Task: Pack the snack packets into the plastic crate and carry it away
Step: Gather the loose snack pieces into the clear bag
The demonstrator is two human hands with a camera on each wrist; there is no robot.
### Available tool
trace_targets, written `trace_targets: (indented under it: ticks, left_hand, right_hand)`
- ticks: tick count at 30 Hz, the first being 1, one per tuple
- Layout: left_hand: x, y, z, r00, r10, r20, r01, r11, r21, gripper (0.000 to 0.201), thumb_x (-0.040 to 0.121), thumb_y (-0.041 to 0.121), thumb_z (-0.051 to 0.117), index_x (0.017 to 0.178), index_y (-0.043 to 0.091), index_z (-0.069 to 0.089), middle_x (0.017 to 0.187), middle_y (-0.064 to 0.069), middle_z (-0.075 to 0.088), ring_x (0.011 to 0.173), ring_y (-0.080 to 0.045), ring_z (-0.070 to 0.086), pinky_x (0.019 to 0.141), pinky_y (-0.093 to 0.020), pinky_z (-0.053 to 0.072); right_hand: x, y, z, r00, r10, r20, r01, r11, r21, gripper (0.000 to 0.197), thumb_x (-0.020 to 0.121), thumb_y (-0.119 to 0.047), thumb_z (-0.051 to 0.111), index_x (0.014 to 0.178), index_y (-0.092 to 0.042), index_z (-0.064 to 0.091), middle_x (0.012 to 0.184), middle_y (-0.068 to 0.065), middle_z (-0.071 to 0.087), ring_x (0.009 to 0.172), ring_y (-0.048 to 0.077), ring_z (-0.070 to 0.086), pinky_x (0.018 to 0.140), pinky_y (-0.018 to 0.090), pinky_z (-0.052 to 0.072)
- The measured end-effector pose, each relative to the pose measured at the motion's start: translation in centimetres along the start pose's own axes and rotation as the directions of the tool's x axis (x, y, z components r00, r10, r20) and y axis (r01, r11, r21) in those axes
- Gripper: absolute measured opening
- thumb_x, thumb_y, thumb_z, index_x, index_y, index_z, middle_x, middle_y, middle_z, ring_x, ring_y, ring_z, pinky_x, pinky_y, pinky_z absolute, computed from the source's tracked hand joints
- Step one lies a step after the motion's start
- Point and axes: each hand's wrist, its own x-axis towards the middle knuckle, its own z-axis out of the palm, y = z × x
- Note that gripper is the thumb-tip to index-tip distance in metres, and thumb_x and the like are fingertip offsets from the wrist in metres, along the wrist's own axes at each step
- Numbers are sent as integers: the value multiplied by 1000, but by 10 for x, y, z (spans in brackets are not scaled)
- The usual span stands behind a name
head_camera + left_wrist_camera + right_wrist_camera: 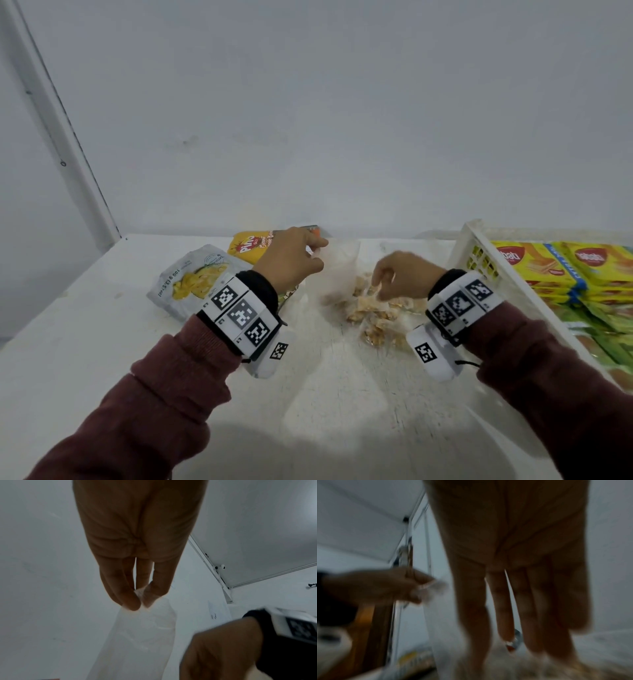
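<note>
A clear plastic bag [337, 270] of small golden snack pieces [371, 310] lies mid-table. My left hand [317, 253] pinches the bag's top edge and holds it up; in the left wrist view the thumb and fingers of that hand [140, 604] meet on the clear film [142, 635]. My right hand [382, 289] reaches down onto the snack-filled part, its fingers [529, 635] nearly straight and the picture blurred. The white plastic crate [474, 240] stands at the right and holds yellow wafer packets [534, 267].
On the table to the left lie a grey pouch with yellow fruit chips [195, 277] and a yellow packet [248, 245], which sits partly behind my left hand. A grey wall rises close behind the white table [308, 394].
</note>
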Motion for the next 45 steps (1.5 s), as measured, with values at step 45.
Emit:
trace_targets:
  ticks: [45]
  left_hand:
    - [-3,9,-9,1000,-30,4,30,999,25,30,83,5,60,113,7,66,117,-5,63,74,-8,51,74,-15,38]
  right_hand:
    - [-3,-33,-36,824,-214,-525,487,741,462,28,78,4,65,84,-23,59,84,-8,62,65,-5,55,56,8,37]
